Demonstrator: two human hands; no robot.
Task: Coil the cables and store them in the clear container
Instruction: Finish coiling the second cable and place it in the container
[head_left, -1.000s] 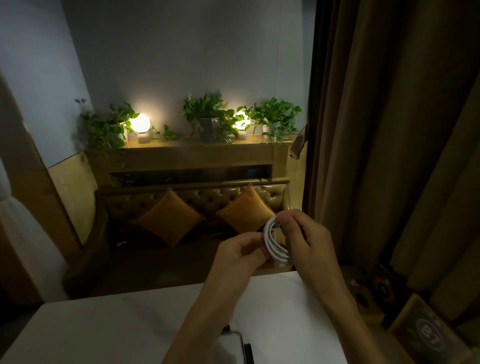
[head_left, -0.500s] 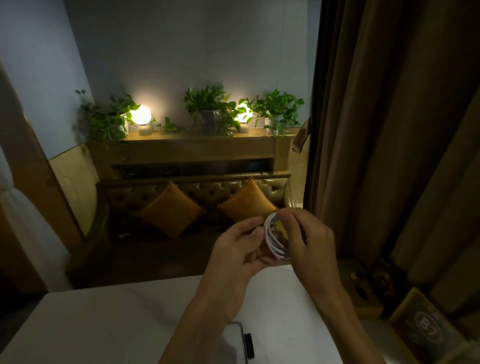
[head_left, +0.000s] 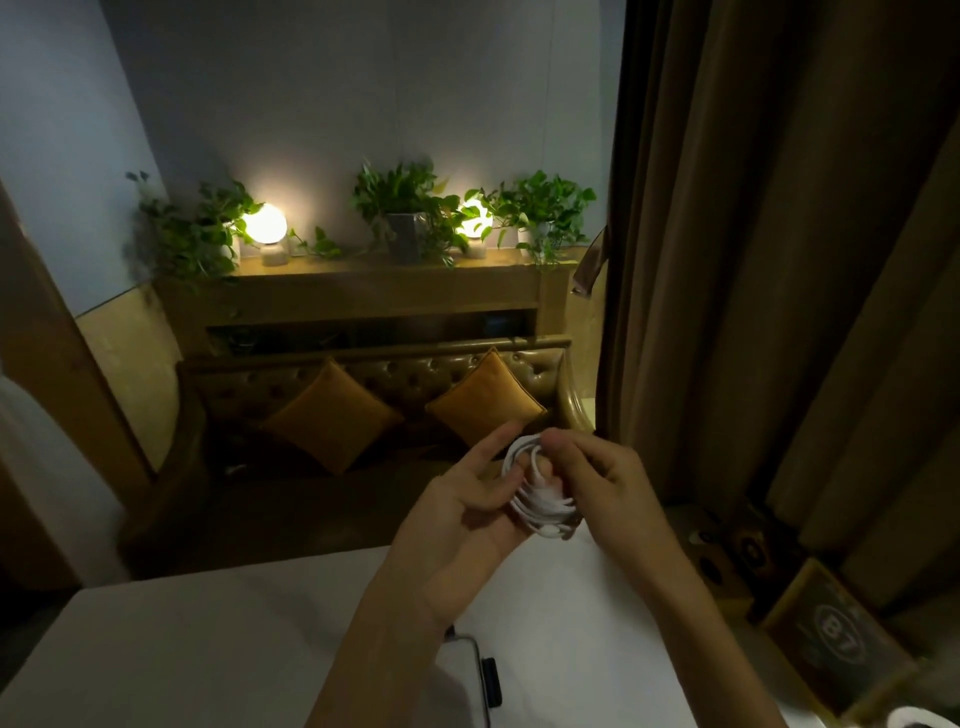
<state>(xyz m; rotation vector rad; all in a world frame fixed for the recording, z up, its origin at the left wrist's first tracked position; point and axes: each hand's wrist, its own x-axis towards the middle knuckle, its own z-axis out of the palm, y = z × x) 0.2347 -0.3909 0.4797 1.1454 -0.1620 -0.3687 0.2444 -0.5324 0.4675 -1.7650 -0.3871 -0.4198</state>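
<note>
A coiled white cable (head_left: 537, 501) is held in the air above the far edge of the white table (head_left: 208, 639). My left hand (head_left: 467, 509) cradles the coil from the left with its forefinger stretched out. My right hand (head_left: 602, 483) pinches the coil's top from the right, thumb and fingers closed on the loops. A rim of the clear container (head_left: 470, 660) shows on the table just under my left forearm, mostly hidden. A small black object (head_left: 491, 680) lies beside it.
Beyond the table stands a tufted brown sofa (head_left: 374, 374) with two orange cushions. A wooden shelf (head_left: 363, 291) behind it carries plants and two lit lamps. A brown curtain (head_left: 779, 260) hangs on the right. A framed sign (head_left: 836, 639) leans at lower right.
The coil has tilted from upright loops toward lying flatter in my left palm. My left forefinger has straightened out. Both hands sit slightly lower over the table edge.
</note>
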